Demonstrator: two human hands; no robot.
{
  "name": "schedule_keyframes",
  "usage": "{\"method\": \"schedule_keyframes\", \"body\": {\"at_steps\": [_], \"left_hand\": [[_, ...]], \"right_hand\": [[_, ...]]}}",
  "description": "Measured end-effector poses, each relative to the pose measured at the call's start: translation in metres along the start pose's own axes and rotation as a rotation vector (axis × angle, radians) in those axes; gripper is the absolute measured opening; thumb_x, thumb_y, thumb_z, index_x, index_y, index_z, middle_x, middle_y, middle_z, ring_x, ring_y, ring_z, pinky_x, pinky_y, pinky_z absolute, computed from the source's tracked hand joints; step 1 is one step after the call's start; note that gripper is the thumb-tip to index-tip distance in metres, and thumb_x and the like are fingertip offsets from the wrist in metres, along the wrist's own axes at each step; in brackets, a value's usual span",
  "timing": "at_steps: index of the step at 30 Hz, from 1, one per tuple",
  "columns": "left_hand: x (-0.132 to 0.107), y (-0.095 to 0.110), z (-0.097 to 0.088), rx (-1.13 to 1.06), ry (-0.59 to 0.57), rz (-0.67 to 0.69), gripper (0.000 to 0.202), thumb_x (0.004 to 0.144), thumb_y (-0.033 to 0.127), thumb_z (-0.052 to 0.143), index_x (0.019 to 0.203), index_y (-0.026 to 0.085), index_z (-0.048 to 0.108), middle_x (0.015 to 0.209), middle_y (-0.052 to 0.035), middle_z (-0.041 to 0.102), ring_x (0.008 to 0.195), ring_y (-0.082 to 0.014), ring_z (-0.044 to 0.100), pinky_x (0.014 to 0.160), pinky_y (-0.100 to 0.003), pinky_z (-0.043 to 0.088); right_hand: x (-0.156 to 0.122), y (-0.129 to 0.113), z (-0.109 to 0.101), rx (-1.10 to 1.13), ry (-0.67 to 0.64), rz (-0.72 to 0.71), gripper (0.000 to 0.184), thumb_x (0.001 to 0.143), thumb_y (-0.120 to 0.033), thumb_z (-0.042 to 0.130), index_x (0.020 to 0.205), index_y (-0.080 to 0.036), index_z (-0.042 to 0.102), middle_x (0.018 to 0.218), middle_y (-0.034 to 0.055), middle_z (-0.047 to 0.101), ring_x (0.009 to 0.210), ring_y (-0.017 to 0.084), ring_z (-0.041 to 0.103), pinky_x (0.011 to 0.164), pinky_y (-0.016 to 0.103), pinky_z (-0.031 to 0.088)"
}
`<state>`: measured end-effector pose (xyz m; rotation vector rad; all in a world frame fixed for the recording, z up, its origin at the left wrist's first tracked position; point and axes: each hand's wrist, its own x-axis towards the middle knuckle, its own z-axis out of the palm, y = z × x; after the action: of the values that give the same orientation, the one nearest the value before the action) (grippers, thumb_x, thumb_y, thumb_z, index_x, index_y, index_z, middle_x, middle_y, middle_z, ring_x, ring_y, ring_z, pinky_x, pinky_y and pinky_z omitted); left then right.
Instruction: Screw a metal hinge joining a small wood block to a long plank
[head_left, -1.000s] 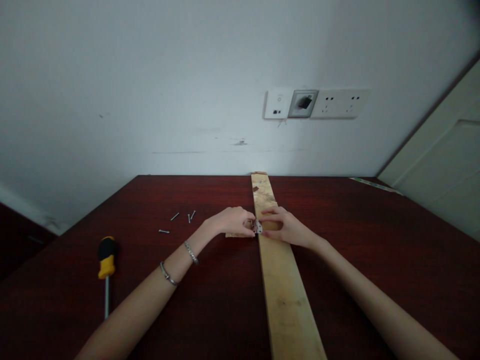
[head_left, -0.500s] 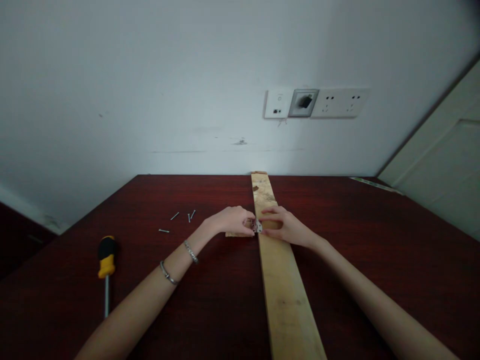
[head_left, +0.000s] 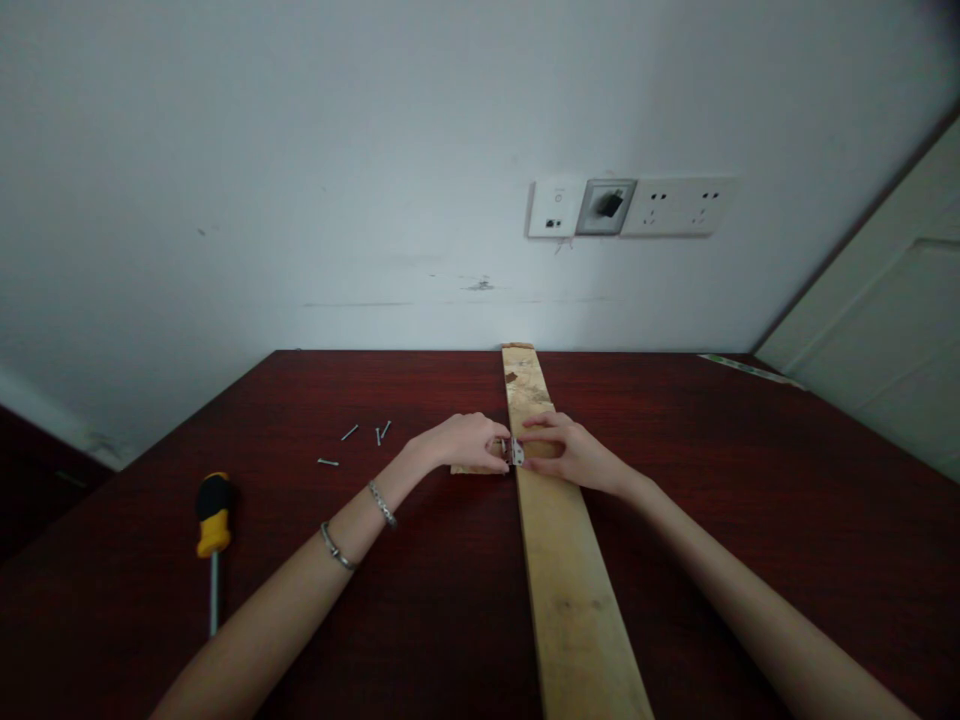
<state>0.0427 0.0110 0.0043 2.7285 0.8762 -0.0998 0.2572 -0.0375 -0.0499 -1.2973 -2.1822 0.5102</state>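
Hardly any shift showed since the earlier frame; left hand (head_left: 461, 442) and right hand (head_left: 574, 450) matched their earlier spots at the small metal hinge (head_left: 518, 453).

Left to right: screwdriver (head_left: 214, 510), black-and-yellow handle, lay at left with its handle toward the far side; near end of the shaft ran behind the left forearm. Four loose screws lay beyond it, left of the hands: one (head_left: 328, 462) nearly sideways, one (head_left: 349, 433) slanted, then a close pair (head_left: 382, 432). Two silver bracelets (head_left: 382, 505) circled the left forearm.

Left hand held the hinge's left part, thumb on the near side, fingers on the far side, narrow gap. Short wooden piece (head_left: 472, 470) lay under that hand, mostly hidden. Hinge sat at the left edge of the long wooden board (head_left: 570, 580), its right plate with holes on the board. Join between the two woods was covered, contact couldn't be told. Right hand rested over the board, thumb and fingers narrowly spaced on the hinge's right part; pressure couldn't be told.

Board ran near to far across the dark red table (head_left: 412, 620), far end by the wall (head_left: 390, 180). Socket panels (head_left: 675, 208) were on the wall, right of center; thin strip (head_left: 754, 371) lay far right.
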Motion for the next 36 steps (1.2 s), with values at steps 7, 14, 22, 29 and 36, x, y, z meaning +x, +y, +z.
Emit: {"method": "schedule_keyframes", "body": {"at_steps": [7, 14, 22, 29, 36], "left_hand": [[0.0003, -0.0003, 0.0009, 0.004, -0.010, -0.021, 0.027, 0.076, 0.044, 0.061, 0.093, 0.025, 0.064, 0.082, 0.0006, 0.069, 0.072, -0.0162, 0.063, 0.057, -0.022, 0.039], [0.0005, -0.0012, 0.0014, 0.002, -0.008, -0.017, 0.027, 0.075, 0.045, 0.062, 0.093, 0.025, 0.064, 0.083, -0.0001, 0.069, 0.071, -0.0159, 0.062, 0.056, -0.022, 0.038], [-0.0007, 0.0002, -0.0005, -0.001, -0.010, -0.014, 0.025, 0.076, 0.044, 0.062, 0.090, 0.024, 0.063, 0.080, 0.0005, 0.068, 0.069, -0.0155, 0.062, 0.053, -0.022, 0.035], [0.0000, 0.0013, -0.0002, 0.015, -0.008, -0.014, 0.025, 0.076, 0.044, 0.061, 0.092, 0.024, 0.063, 0.080, 0.0003, 0.068, 0.071, -0.0159, 0.063, 0.056, -0.022, 0.038], [0.0000, 0.0010, -0.0001, -0.003, -0.017, -0.019, 0.027, 0.075, 0.044, 0.062, 0.094, 0.024, 0.064, 0.082, -0.0007, 0.069, 0.071, -0.0158, 0.063, 0.057, -0.022, 0.039]], "right_hand": [[0.0005, 0.0002, -0.0002, 0.001, 0.016, -0.005, 0.034, 0.074, -0.036, 0.069, 0.107, -0.028, 0.069, 0.119, 0.0076, 0.057, 0.113, 0.025, 0.052, 0.102, 0.045, 0.038], [0.0005, 0.0004, -0.0001, 0.003, 0.018, -0.019, 0.034, 0.074, -0.034, 0.070, 0.106, -0.026, 0.070, 0.119, 0.0086, 0.057, 0.112, 0.025, 0.052, 0.101, 0.044, 0.038], [0.0001, 0.0008, -0.0004, 0.007, 0.014, 0.005, 0.034, 0.073, -0.035, 0.071, 0.106, -0.028, 0.070, 0.120, 0.0074, 0.057, 0.113, 0.025, 0.052, 0.102, 0.045, 0.038], [0.0005, 0.0006, -0.0008, 0.019, 0.020, 0.007, 0.032, 0.072, -0.035, 0.072, 0.103, -0.028, 0.071, 0.119, 0.0074, 0.058, 0.111, 0.025, 0.054, 0.101, 0.046, 0.039], [0.0001, 0.0015, 0.0004, 0.016, 0.021, 0.011, 0.032, 0.073, -0.036, 0.071, 0.103, -0.027, 0.071, 0.120, 0.0080, 0.058, 0.113, 0.025, 0.053, 0.102, 0.045, 0.039]]}}
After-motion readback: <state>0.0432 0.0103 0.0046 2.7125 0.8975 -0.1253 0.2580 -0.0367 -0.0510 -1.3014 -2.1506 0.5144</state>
